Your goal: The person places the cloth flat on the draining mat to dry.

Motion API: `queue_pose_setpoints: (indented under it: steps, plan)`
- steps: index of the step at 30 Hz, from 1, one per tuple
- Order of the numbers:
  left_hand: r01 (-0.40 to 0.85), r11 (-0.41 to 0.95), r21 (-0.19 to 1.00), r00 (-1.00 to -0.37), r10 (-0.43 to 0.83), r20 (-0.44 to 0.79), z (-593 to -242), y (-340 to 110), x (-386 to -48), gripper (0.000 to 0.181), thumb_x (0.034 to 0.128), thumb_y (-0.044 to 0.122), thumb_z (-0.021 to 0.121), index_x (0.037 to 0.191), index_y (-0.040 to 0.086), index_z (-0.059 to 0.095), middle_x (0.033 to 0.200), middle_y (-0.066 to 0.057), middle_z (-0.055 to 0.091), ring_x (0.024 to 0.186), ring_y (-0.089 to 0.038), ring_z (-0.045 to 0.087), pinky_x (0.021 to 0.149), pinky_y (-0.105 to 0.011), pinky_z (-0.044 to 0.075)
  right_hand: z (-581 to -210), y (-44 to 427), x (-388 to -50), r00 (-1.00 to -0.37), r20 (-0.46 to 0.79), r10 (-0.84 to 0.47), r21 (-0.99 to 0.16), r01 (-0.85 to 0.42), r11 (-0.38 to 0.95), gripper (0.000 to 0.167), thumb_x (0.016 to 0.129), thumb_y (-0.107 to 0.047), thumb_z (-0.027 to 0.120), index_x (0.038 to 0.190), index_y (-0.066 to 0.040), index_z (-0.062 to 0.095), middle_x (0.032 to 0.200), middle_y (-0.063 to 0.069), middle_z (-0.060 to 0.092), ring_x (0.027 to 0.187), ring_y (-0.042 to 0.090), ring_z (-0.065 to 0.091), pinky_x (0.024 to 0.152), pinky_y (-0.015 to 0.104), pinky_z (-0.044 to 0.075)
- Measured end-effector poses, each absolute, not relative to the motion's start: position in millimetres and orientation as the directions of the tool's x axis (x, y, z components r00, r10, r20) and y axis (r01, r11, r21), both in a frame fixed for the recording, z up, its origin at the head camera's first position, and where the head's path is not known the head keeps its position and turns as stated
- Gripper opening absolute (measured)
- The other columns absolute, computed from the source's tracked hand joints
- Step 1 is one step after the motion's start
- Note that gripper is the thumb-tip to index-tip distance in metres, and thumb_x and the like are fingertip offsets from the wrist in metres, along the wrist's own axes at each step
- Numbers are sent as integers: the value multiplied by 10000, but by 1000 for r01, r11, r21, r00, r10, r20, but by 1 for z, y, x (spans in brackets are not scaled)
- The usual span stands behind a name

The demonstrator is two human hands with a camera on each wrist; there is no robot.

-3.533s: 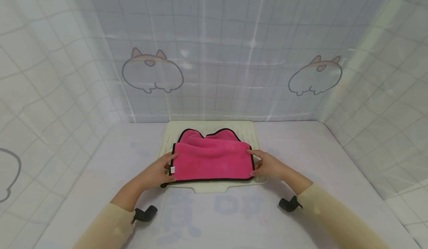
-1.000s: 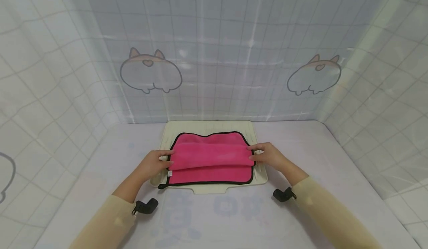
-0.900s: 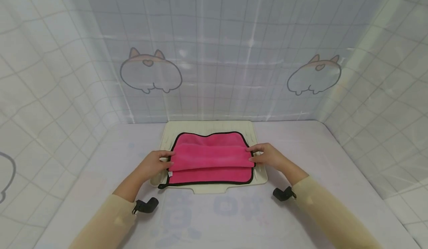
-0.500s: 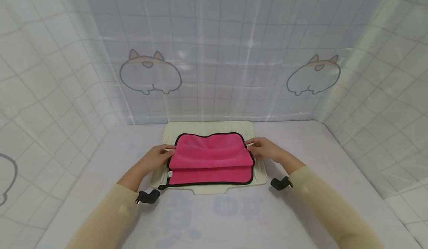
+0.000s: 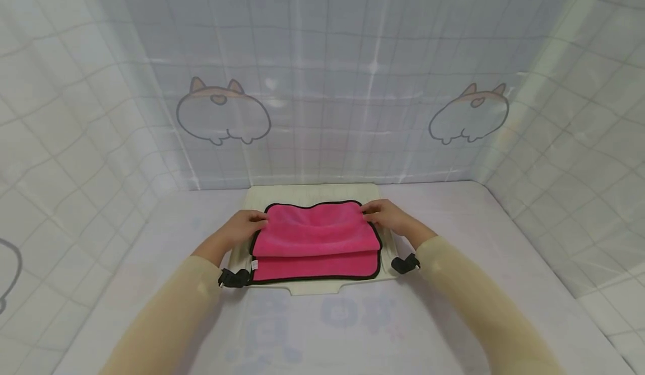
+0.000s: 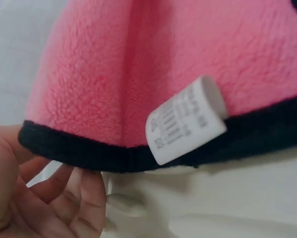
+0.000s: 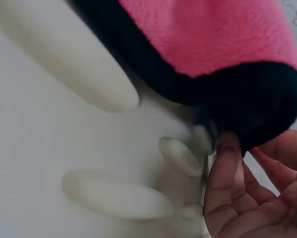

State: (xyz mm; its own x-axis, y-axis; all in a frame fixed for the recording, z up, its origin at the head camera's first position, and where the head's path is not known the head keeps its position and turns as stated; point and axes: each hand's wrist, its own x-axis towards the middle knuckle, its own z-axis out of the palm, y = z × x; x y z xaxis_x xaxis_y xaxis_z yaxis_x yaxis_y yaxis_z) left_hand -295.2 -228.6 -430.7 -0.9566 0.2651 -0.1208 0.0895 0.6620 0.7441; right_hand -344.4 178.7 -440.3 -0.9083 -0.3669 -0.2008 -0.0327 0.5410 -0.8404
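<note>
Head view, lower centre of frame: pink cloth (image 5: pixel 314 232), folded over, on pale board (image 5: pixel 314 192). Left hand (image 5: pixel 239 229) pinches its left edge, right hand (image 5: pixel 387 216) its right.

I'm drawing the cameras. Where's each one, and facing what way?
Head: on the head, facing forward and down at the pink cloth; left hand, right hand, sleeves show.
Left wrist: on that wrist, facing the cloth's white tag; left fingers show.
Right wrist: on that wrist, facing the cloth's black edge; right fingers show.
Head and left wrist both show the tag.
</note>
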Motion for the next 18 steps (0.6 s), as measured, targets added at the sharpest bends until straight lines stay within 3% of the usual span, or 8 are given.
queue_pose_setpoints:
  steps: [7, 12, 18]
  plan:
    - [114, 677, 727, -966, 246, -77, -433, -231, -303, 329, 1005, 53, 578, 1317, -40, 620, 1327, -275, 591, 1090, -322, 645, 827, -373, 570, -437, 180, -348, -910, -158, -383, -808, -103, 579, 370, 965, -104, 662, 1329, -44, 639, 1314, 175, 599, 908, 175, 625, 764, 299, 545]
    - [119, 663, 739, -968, 241, -61, -425, -233, -306, 346, 1003, 77, 596, 1337, -12, 617, 1373, -257, 565, 1101, -321, 664, 857, -375, 565, -427, 183, -353, -913, -134, -385, -809, -124, 574, 389, 957, -115, 687, 1341, -70, 639, 1348, 175, 568, 983, 214, 655, 790, 338, 584]
    - [139, 646, 750, -971, 237, -24, -417, -236, -312, 367, 1005, 129, 618, 1358, 26, 612, 1433, -226, 520, 1162, -350, 639, 879, -401, 556, -417, 188, -357, -926, -68, -370, -807, -168, 567, 408, 959, -137, 693, 1361, -109, 631, 1380, 161, 556, 915, 188, 695, 814, 388, 576]
